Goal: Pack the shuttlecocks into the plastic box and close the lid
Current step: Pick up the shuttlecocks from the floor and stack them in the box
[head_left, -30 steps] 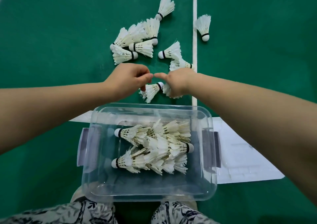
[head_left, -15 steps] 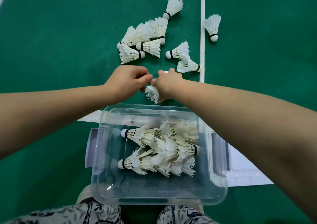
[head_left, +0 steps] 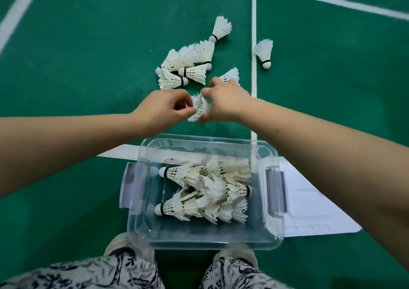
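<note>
Both bare forearms reached forward and converged toward the middle of the view. The left hand (head_left: pixel 163 108) was curled, knuckles up, its thumb and fingers pinched together at the tips. The right hand (head_left: pixel 223 101) sat just beside it, back of the hand up, fingers bent downward and closed. The two hands' fingertips nearly met. Both wrists stayed roughly straight, forearms angled inward.
</note>
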A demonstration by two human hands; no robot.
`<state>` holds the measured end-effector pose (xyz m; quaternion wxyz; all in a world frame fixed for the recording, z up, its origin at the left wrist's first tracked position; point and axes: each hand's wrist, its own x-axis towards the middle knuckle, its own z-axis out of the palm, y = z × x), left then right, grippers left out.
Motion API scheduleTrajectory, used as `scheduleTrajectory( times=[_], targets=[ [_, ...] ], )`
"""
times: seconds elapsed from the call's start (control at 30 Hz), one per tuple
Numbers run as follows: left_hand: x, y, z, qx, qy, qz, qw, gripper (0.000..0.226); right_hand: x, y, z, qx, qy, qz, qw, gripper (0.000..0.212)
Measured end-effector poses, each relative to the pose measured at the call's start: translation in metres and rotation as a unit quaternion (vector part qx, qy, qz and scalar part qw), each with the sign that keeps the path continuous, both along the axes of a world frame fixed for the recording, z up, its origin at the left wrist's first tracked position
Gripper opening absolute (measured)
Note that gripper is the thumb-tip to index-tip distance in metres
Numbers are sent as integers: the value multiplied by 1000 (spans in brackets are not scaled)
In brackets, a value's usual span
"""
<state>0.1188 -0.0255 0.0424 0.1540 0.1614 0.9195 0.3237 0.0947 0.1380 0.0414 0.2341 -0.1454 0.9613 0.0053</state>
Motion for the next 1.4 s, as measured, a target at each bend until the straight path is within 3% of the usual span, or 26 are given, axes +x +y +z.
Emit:
scheduleTrajectory(
  times=[0.4, 0.8, 0.9, 1.23, 1.4],
  targets=[
    [47, 11, 48, -12, 66, -74, 995, 15, 67, -5, 77, -21, 31, -2, 999, 55],
    [104, -15, 44, -13, 94, -7, 996, 11, 106, -16, 75, -48, -15, -1, 999, 65],
    [113, -28, 30, -32, 71, 11, 997, 12, 112, -11, 71, -57, -40, -12, 998, 70],
    [115, -20, -5, -65, -34, 41, 997, 14, 138, 3, 50, -94, -98, 37, 990, 54],
    [118, -1, -25, -60, -149, 60, 985, 13, 139, 16, 39, -105, -127, 14, 986, 55]
  ],
)
